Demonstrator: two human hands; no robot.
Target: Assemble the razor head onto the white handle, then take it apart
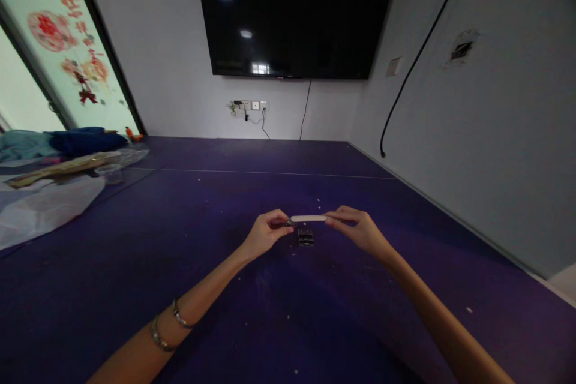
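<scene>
A slim, pale, slightly curved strip (pixel 308 218) is held level over the dark purple surface, and its exact kind cannot be made out. At its left end, my left hand (pixel 269 231) is closed in a pinch. Right by those fingertips shows a small dark, shiny piece (pixel 290 224), too small to name. My right hand (pixel 355 227) pinches the strip's other end between thumb and fingers. Just below the strip lies a small dark rectangular object (pixel 306 238) with lighter bands. Two metal bracelets (pixel 161 336) circle my left forearm.
The purple surface (pixel 202 288) reaches back to the wall, with several white specks on it. Clear plastic sheeting (pixel 54 210) and folded blue cloth (pixel 87 140) lie at the far left. A black cable (pixel 418 57) hangs along the right wall. A television (pixel 297 12) is mounted ahead.
</scene>
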